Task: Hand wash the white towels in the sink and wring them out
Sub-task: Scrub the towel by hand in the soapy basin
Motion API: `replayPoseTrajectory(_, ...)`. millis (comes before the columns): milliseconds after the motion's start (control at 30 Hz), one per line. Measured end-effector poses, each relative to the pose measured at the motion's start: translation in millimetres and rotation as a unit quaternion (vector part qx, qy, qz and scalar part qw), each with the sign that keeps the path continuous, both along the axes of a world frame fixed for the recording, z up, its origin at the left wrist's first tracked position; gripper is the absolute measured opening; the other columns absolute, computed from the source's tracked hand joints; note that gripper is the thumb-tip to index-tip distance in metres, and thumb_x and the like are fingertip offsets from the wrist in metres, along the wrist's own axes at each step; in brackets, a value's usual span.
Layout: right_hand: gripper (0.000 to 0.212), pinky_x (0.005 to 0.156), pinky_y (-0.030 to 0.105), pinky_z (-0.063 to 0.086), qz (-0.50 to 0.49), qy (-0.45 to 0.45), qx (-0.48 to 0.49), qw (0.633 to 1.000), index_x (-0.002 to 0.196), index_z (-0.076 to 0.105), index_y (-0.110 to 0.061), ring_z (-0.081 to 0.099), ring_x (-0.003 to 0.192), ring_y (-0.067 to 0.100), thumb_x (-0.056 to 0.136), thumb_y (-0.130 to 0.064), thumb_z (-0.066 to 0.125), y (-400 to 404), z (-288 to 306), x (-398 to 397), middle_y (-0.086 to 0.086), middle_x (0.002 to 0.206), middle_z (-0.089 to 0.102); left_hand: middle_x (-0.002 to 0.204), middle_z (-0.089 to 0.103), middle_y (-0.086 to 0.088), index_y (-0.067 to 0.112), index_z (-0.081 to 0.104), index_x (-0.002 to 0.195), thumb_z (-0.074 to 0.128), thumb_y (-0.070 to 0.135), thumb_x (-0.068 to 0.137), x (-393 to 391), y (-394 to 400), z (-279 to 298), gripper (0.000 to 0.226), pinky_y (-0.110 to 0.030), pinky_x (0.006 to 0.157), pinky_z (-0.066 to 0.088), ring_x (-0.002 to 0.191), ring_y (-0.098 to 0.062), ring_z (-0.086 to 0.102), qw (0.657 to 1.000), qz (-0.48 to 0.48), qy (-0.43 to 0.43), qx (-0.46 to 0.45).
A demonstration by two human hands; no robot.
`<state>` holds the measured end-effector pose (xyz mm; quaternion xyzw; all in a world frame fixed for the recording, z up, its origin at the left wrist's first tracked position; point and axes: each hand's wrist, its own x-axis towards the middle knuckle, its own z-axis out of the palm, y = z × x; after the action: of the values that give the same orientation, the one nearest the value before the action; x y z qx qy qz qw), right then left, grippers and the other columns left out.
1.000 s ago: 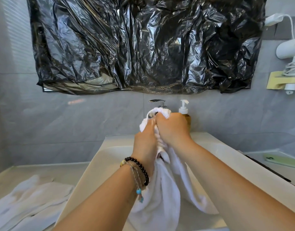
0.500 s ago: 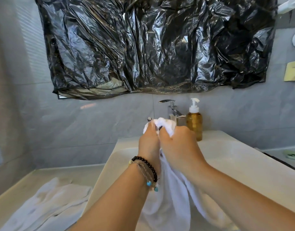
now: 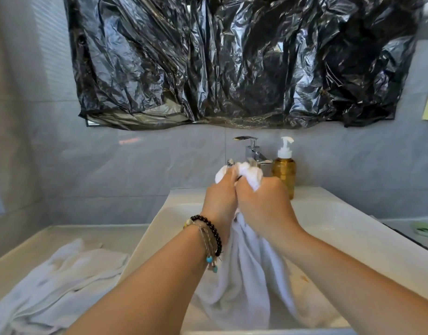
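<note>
Both hands, left hand (image 3: 221, 198) and right hand (image 3: 261, 201), clench the bunched white towel (image 3: 242, 281) above the sink (image 3: 353, 228) at frame centre; scrub knuckles against each other, keeping drips over the basin.

White towel (image 3: 242, 281) in the white sink (image 3: 348, 228), second white towel (image 3: 63, 281) on the pale counter (image 3: 22, 245), shiny black plastic sheet (image 3: 232, 59), grey wall tiles (image 3: 111, 170), amber soap bottle (image 3: 284, 172) with white pump, chrome tap (image 3: 252, 151), black bead bracelet (image 3: 209, 229) with turquoise beads
</note>
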<state>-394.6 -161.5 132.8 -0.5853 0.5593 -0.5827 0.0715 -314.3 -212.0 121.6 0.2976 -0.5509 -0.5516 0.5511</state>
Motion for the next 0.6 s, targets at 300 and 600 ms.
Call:
replayPoseTrajectory(300,0.031,0.046,0.023,0.039,0.016,-0.044,0.045,0.998,0.061,0.048,-0.015,0.05,0.049,0.012,0.091,-0.022,0.052,3,-7,4,-0.007,0.048,0.051,0.083,0.066,-0.005,0.02,0.068,0.082,0.054,0.045,0.097,2,-1,3,0.032,-0.032,0.076,0.045,0.077,-0.023,0.061,0.999,0.014,0.028,0.028)
replayPoseTrajectory(600,0.025,0.074,0.039,0.055,-0.007,-0.091,0.071,0.993,0.086,0.066,-0.005,0.065,0.081,0.032,0.084,-0.028,0.056,-21,7,-16,0.012,0.084,0.069,0.109,0.07,-0.015,0.012,0.065,0.1,0.054,0.056,0.09,-11,13,4,0.046,-0.045,0.09,0.055,0.093,-0.029,0.067,0.999,0.031,-0.029,0.005)
